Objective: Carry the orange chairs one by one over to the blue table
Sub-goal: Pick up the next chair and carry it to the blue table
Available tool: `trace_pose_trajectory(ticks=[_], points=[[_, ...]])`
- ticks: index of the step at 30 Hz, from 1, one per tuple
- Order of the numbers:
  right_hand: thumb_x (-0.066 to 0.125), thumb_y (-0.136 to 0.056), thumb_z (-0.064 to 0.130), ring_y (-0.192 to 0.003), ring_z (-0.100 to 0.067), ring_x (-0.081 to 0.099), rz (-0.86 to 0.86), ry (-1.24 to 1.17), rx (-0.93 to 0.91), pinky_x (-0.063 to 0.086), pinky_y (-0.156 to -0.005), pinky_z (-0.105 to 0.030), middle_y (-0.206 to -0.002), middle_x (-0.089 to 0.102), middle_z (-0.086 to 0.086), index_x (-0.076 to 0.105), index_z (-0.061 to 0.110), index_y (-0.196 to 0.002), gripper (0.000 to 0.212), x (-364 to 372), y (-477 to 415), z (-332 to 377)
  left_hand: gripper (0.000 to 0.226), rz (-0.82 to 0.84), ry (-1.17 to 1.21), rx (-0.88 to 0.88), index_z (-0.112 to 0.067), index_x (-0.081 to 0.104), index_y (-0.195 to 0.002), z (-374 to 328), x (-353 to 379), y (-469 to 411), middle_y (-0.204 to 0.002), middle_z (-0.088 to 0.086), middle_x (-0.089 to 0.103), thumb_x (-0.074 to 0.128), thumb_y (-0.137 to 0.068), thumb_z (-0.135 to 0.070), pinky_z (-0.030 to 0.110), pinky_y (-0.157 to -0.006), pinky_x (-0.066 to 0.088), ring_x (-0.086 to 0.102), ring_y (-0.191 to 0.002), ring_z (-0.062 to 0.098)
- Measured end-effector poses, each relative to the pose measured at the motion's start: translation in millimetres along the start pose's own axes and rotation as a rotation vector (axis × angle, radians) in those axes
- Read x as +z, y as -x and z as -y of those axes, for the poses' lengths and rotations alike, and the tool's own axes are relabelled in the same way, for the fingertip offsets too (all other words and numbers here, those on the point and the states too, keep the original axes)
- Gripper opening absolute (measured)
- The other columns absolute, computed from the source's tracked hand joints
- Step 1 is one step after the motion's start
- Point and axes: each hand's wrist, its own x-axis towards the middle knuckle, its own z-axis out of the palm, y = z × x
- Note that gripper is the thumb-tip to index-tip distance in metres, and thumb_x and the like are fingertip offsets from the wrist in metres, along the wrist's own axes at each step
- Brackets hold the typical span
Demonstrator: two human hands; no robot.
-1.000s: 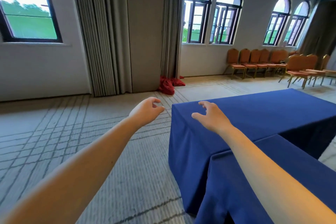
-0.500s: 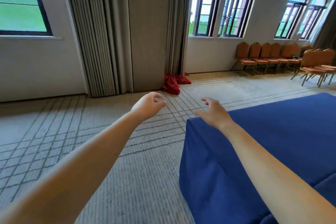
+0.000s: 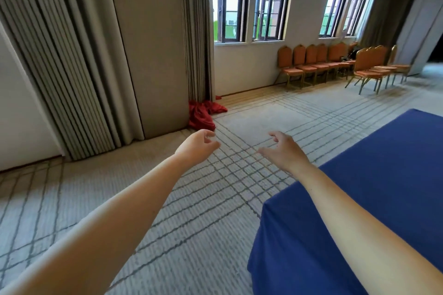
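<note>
Several orange chairs (image 3: 309, 64) with gold legs stand in a row against the far wall under the arched windows, and more orange chairs (image 3: 370, 68) stand angled at the far right. The blue table (image 3: 383, 187), draped in a blue cloth, fills the lower right. Both my arms reach forward over the carpet. My left hand (image 3: 197, 146) hangs with loosely curled fingers and holds nothing. My right hand (image 3: 282, 151) is relaxed and empty, just past the table's near corner. The chairs are far from both hands.
A red cloth heap (image 3: 202, 114) lies on the floor at the foot of a grey pillar (image 3: 148, 43) and curtain (image 3: 60, 60). Grey lined carpet (image 3: 251, 112) stretches between me and the chairs. A doorway opens at the far right.
The view has swung right and moved forward: the table slid toward the lower right and the chairs look nearer. Both hands stay stretched out and empty.
</note>
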Motion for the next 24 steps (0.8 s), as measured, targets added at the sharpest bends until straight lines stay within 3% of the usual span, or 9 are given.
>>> trace_pose_trajectory(ticks=[5, 12, 17, 24], points=[[0.067, -0.086, 0.041, -0.131, -0.025, 0.047, -0.041, -0.039, 0.025, 0.042, -0.105, -0.042, -0.149, 0.041, -0.009, 0.037, 0.02, -0.148, 0.072, 25.5, -126.9, 13.0, 0.043, 0.0, 0.019, 0.039, -0.025, 0.055, -0.125, 30.4, -11.7, -129.5, -0.096, -0.014, 0.063, 0.064, -0.085, -0.039, 0.014, -0.059, 0.04, 0.06, -0.081, 0.0], [0.065, -0.088, 0.037, -0.131, -0.027, 0.046, -0.083, -0.033, 0.056, 0.043, -0.103, -0.044, -0.149, 0.04, -0.011, 0.036, 0.018, -0.148, 0.07, 32.6, -301.2, 19.5, 0.044, 0.011, 0.065, 0.072, -0.026, 0.055, -0.125, 41.7, -28.9, -313.9, -0.096, -0.014, 0.064, 0.064, -0.086, -0.041, 0.016, -0.062, 0.041, 0.062, -0.082, 0.0], [0.064, -0.088, 0.04, -0.124, -0.025, 0.051, -0.092, 0.019, 0.108, 0.045, -0.093, -0.039, -0.147, 0.041, -0.009, 0.036, 0.02, -0.148, 0.069, 40.2, -406.0, -0.6, 0.044, 0.085, 0.067, 0.092, -0.027, 0.053, -0.127, 52.6, -17.2, -435.8, -0.099, -0.013, 0.063, 0.063, -0.086, -0.042, 0.015, -0.061, 0.042, 0.061, -0.084, -0.001], [0.063, -0.088, 0.045, -0.128, -0.024, 0.047, -0.158, 0.049, 0.197, 0.042, -0.09, -0.035, -0.149, 0.04, -0.007, 0.034, 0.023, -0.148, 0.07, 50.7, -569.3, -37.9, 0.047, 0.197, 0.058, 0.162, -0.025, 0.053, -0.129, 63.6, 15.8, -624.7, -0.112, -0.006, 0.062, 0.063, -0.087, -0.043, 0.034, -0.087, 0.051, 0.06, -0.096, 0.01]])
